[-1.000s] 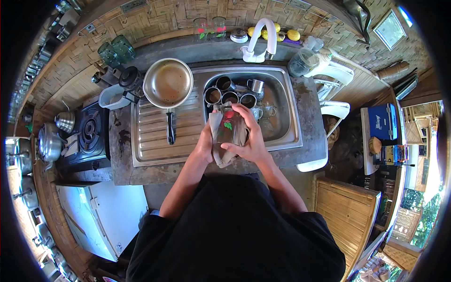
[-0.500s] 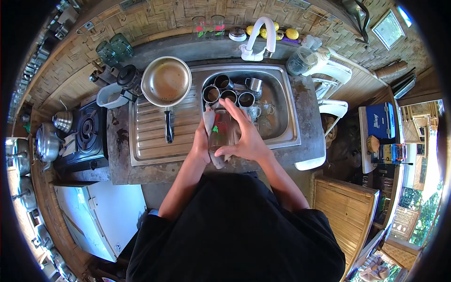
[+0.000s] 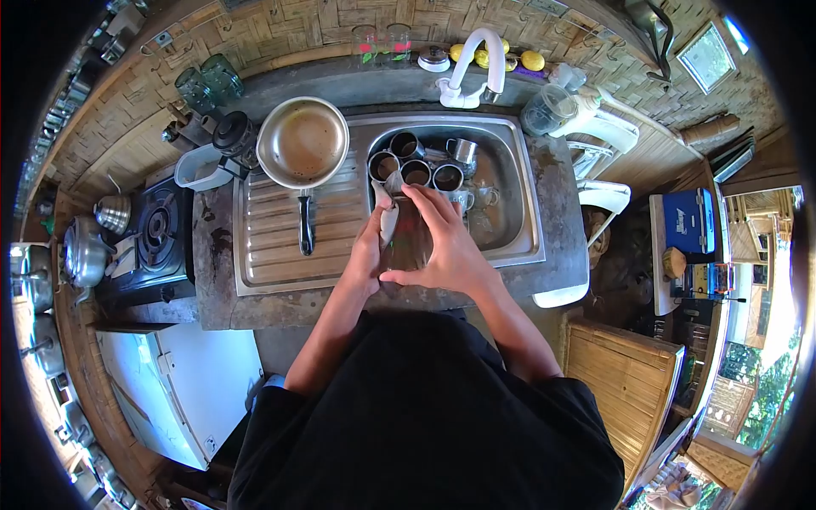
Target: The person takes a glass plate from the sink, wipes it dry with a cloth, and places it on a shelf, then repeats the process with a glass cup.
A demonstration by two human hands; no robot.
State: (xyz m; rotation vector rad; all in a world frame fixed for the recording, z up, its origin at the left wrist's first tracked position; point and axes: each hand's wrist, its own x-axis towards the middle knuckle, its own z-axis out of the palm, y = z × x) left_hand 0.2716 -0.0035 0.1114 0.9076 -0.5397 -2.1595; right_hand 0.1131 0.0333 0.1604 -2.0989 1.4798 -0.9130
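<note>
In front of my chest I hold a clear drinking glass with a red print, tilted above the near edge of the sink. My right hand curves round its right side, thumb and fingers spread along it. My left hand presses a pale cloth against the glass's left side. Part of the cloth is hidden by the fingers. Just beyond my fingertips, several dark-mouthed metal mugs stand in the basin, with a metal cup and clear glassware beside them.
A frying pan rests on the ridged drainboard, its black handle towards me. A white faucet arches over the basin. Two printed glasses and yellow fruit sit on the back ledge. A gas stove is at left.
The cloth has shifted up along the glass, its top now higher and its lower end no longer hanging below. The glass has turned, and its green leaf print no longer shows clearly.
</note>
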